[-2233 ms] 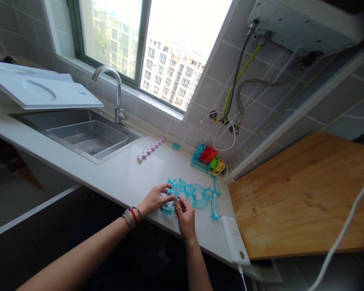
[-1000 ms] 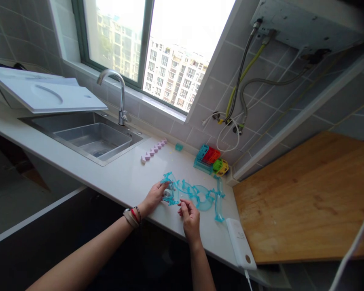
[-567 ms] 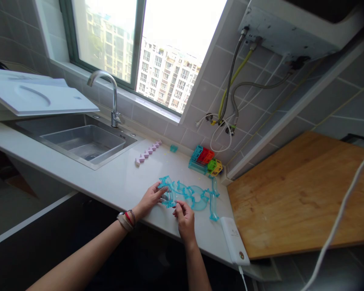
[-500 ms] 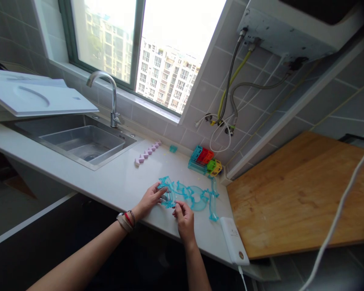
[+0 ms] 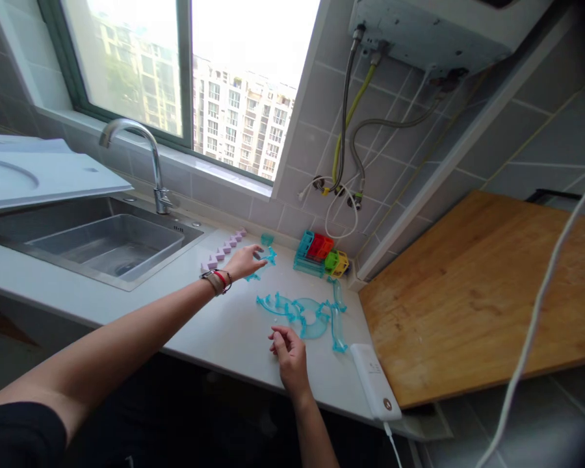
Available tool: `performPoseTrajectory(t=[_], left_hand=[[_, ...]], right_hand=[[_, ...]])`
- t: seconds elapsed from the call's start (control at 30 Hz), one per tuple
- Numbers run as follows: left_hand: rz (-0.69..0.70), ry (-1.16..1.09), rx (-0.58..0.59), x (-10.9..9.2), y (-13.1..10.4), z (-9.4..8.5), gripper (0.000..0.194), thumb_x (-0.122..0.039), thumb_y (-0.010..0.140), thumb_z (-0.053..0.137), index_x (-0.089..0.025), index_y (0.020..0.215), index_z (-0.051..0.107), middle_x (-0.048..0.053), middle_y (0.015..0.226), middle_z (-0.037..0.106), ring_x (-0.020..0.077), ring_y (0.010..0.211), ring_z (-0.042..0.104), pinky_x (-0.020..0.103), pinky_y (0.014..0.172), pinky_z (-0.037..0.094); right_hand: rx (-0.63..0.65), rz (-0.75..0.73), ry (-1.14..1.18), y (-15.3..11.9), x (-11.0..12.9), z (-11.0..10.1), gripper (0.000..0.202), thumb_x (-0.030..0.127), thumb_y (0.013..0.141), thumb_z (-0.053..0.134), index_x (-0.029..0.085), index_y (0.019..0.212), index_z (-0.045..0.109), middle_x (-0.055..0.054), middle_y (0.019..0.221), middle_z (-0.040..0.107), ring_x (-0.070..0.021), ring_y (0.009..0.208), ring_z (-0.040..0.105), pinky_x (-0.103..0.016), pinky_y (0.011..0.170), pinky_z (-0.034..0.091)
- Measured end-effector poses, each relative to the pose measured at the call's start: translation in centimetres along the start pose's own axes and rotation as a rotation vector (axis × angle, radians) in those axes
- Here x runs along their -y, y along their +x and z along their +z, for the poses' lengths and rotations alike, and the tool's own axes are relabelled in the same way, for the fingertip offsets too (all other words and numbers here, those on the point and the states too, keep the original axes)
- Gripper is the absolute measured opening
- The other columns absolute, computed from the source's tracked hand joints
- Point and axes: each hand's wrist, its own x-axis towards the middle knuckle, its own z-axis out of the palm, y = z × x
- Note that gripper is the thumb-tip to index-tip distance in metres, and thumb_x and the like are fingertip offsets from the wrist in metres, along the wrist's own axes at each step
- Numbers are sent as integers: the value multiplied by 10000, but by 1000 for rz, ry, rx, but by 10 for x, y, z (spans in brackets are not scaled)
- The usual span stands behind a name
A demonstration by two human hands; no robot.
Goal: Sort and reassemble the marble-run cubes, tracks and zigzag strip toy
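Note:
My left hand is stretched out over the back of the counter, thumb and fingers apart. Beside and partly behind it is a translucent blue curved track piece, its middle covered by the hand. Nearer the front edge, my right hand is closed, thumb against the curled fingers; anything in them is too small to make out. Just beyond it, joined blue track pieces lie flat: a curved one, a ring-shaped one and a straight one.
Purple zigzag blocks line up near the sink. A small blue piece and red, green, yellow and blue frames stand along the wall. A white plugged-in device lies by the wooden board.
My left hand has carried the blue curved piece away from the joined track, back and left across the counter, and its fingers have spread. My right hand stays near the front edge, still closed.

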Motion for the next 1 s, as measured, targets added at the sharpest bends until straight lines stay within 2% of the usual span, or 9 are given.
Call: performPoseTrajectory(t=[0.1, 0.17, 0.37, 0.57, 0.73, 0.87, 1.0], left_hand=[[-59, 35, -5, 3, 31, 12, 501, -275, 670, 824, -162, 1133, 671, 122, 1011, 730, 280, 995, 676, 305, 833, 521], [-107, 44, 2, 4, 48, 24, 511, -253, 647, 838, -150, 1117, 667, 137, 1009, 729, 290, 997, 685, 314, 834, 527], [-273, 28, 69, 7, 92, 68, 653, -330, 616, 874, -103, 1172, 621, 199, 1053, 720, 263, 735, 724, 312, 590, 556], [-320, 39, 80, 9, 127, 100, 619, -303, 617, 881, -103, 1151, 640, 247, 1182, 676, 284, 839, 729, 279, 574, 545], [-359, 31, 93, 4, 145, 112, 551, -322, 634, 872, -98, 1095, 670, 228, 1049, 714, 298, 784, 726, 284, 502, 532], [-381, 16, 115, 1, 147, 121, 468, -373, 663, 859, -91, 1000, 697, 197, 925, 730, 279, 713, 711, 292, 470, 532], [-371, -10, 111, 1, 147, 124, 467, -494, 725, 803, -85, 923, 697, 182, 905, 732, 250, 699, 704, 285, 496, 536]], right_hand=[[16, 3, 3, 0, 0, 0, 341, 451, 927, 584, 173, 1064, 726, -78, 901, 714, -167, 709, 638, -301, 689, 550], [28, 3, 5, 0, 0, -1, 345, 454, 926, 586, 171, 1065, 728, -82, 902, 717, -178, 734, 648, -305, 696, 553], [50, 40, -27, -3, 7, -1, 318, 439, 936, 586, 187, 1064, 733, -73, 898, 725, -195, 785, 658, -303, 739, 537], [72, 37, -4, -5, 14, -4, 274, 416, 955, 574, 213, 1043, 735, -70, 910, 712, -212, 848, 666, -306, 774, 528], [71, -6, 12, -3, 8, 0, 263, 423, 931, 592, 228, 985, 759, -69, 811, 700, -204, 717, 647, -293, 662, 518], [-13, -44, 46, -1, 5, 5, 276, 465, 908, 598, 252, 905, 773, -57, 744, 682, -201, 672, 631, -286, 621, 487], [73, -18, 62, 0, 6, 1, 214, 407, 899, 626, 261, 935, 779, -71, 785, 699, -214, 708, 649, -288, 646, 486]])
